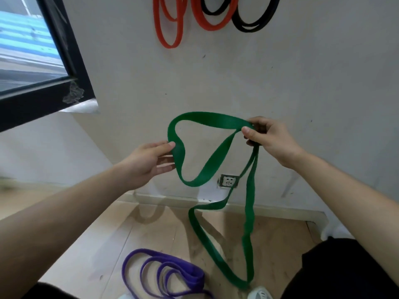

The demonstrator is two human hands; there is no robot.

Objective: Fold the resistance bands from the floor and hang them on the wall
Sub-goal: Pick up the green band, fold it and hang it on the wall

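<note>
Right grip (269,141) pinched the green band (207,169) mid-fold; left grip (149,162) clamped its loop between thumb and fingers. Orange bands (170,29) and black bands (252,20) already hung on the wall (302,72); the purple band (172,275) waited on the floor (86,234).

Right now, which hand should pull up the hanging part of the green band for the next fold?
Left, probably. The right hand pinches the gathered strands of the green band; the left hand only holds one loose loop.
</note>
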